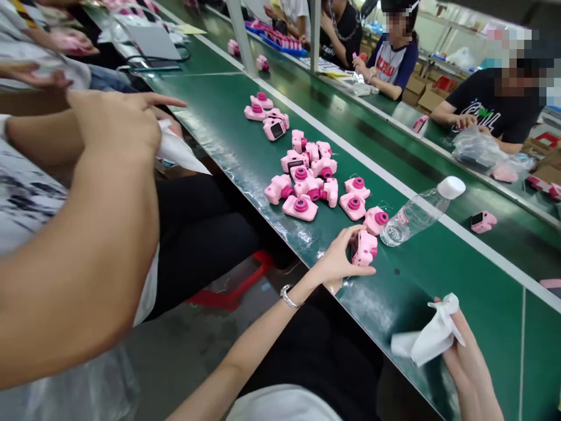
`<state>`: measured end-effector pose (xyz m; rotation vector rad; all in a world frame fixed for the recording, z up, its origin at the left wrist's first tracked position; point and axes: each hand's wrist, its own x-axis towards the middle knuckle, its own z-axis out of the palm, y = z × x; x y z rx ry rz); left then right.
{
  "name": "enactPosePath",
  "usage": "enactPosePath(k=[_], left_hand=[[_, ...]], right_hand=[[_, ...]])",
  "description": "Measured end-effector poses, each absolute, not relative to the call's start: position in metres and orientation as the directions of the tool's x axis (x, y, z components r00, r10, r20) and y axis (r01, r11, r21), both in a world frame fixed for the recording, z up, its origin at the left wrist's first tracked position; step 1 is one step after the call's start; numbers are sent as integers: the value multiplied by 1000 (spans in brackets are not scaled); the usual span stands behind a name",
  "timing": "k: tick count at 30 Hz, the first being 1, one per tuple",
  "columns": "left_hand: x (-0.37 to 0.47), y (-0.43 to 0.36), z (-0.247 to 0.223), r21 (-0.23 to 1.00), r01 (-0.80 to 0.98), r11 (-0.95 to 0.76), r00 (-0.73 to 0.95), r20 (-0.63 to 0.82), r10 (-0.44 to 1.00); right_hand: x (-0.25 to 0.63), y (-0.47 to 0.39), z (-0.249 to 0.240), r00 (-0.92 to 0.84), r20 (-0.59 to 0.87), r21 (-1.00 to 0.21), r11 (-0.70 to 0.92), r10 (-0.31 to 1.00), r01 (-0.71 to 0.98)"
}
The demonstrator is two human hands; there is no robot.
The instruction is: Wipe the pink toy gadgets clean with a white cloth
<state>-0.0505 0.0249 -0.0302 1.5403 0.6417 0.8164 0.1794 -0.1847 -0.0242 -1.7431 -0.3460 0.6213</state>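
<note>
My left hand [337, 257], with a silver band at the wrist, has its fingers and thumb around a pink toy camera [366, 248] near the table's front edge. Just past it sit another pink toy camera [376, 220] and a clear plastic bottle [414, 217] with a white cap. Bunched in my right hand [471, 362] is a white cloth [433, 336], held low over the green tabletop at the right. One end of the cloth hangs loose to the left. Several more pink cameras with magenta lenses [300, 204] lie in a loose cluster farther left.
A co-worker's arm [118, 164] reaches in at the left, close beside me, with a white cloth [179, 146] at the hand. The green table [473, 275] carries a pale stripe. Across it, several people sit near plastic bags [477, 146]. A metal post [241, 35] rises from the table.
</note>
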Motion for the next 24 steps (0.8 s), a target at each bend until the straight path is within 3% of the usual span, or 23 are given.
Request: enactPosePath(k=[1,3,6,9,12,14,18,21,24], left_hand=[[-52,16,-29,977,-210,50,671,107,734],[-55,-2,-25,800,-389,456,816,70,574],[-57,-28,-17,489,-379,786,905,16,426],[-55,-47,-13,428,-398,811,875,-90,476],[-54,-59,-13,490,-458,741,790,-157,592],[-56,-62,-13,512,-500,699,734,-178,656],[-60,-58,-10,534,-512,673,712,-173,680],[-58,-56,-9,575,-483,660,701,-198,685],[-52,-61,-12,641,-463,613,678,-190,710]], right_hand=[[165,-189,-22,805,-251,-957,-260,538,-125],[137,-191,-15,818,-251,-964,-214,518,-159],[98,-177,0,886,-42,-998,-68,462,-12],[65,-154,11,864,330,-939,38,381,342],[46,-133,10,652,584,-766,63,484,640],[39,-128,3,480,647,-653,105,593,750],[31,-147,-14,332,710,-519,143,621,843],[29,-169,-20,358,649,-579,131,671,805],[29,-174,-13,542,659,-682,111,521,723]])
